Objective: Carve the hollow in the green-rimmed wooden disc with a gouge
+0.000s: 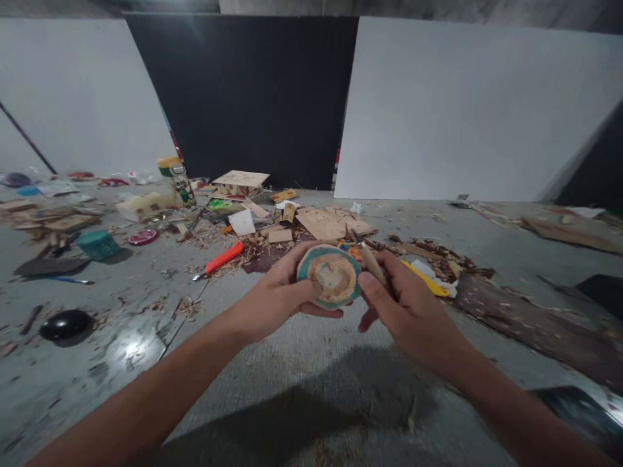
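My left hand (280, 292) is closed around a round wooden piece (331, 285) with a teal painted rim. Its middle is bare pale wood with a rough hollow, a bit of teal left in it; the thumb lies over the lower left. Gripped in my right hand (403, 298) is a carving tool with a wooden handle (372, 264); its dark metal end points up and away, and the tip's shape is blurred. The right thumb reaches the right edge of the wooden piece. Both hands are above the grey floor.
An orange box cutter (224, 258) lies on the floor to the left. Wood shavings surround a teal block (98, 245), a bottle (178, 181) and a thin wooden board (333, 222). A long brown strip (535, 324) lies right, a black rounded object (65, 324) left.
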The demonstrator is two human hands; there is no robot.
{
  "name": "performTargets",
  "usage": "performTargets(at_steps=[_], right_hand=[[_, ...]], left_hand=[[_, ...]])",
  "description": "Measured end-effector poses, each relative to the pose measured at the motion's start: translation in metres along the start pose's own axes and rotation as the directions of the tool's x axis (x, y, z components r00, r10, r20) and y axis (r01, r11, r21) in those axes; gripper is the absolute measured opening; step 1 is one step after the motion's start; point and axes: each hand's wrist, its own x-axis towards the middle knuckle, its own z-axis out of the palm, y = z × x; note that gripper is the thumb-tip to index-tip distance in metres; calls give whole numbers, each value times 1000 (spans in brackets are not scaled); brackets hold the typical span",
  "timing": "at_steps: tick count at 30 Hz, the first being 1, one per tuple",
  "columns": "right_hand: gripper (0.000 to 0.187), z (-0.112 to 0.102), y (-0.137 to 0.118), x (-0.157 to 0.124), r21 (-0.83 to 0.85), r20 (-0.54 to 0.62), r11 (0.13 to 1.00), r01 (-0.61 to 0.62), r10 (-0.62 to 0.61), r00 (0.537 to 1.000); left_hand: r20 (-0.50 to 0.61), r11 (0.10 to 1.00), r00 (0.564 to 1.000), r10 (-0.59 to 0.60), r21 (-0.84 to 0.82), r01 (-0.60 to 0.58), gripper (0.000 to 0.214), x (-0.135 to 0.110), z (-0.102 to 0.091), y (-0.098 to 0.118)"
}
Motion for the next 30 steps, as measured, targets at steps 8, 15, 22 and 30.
performTargets(at_steps=[8, 15, 22, 30], right_hand=[[31, -7, 1, 0, 20, -22, 999, 31, -30, 999], [32, -8, -6, -3, -54, 159, 996, 74, -65, 985], [27, -8, -9, -4, -318, 85, 942, 107, -84, 993], [29, -1, -17, -12, -324, 164, 931, 168, -120, 979]], left_hand=[[-119, 998, 992, 42, -46, -48, 55, 2, 0, 6], [-153, 996, 987, 52, -69, -64, 55, 1, 1, 10], [-153, 996, 984, 87, -17, -91, 50, 2, -4, 6], [-108, 980, 975, 194, 68, -188, 39, 1, -4, 3]])
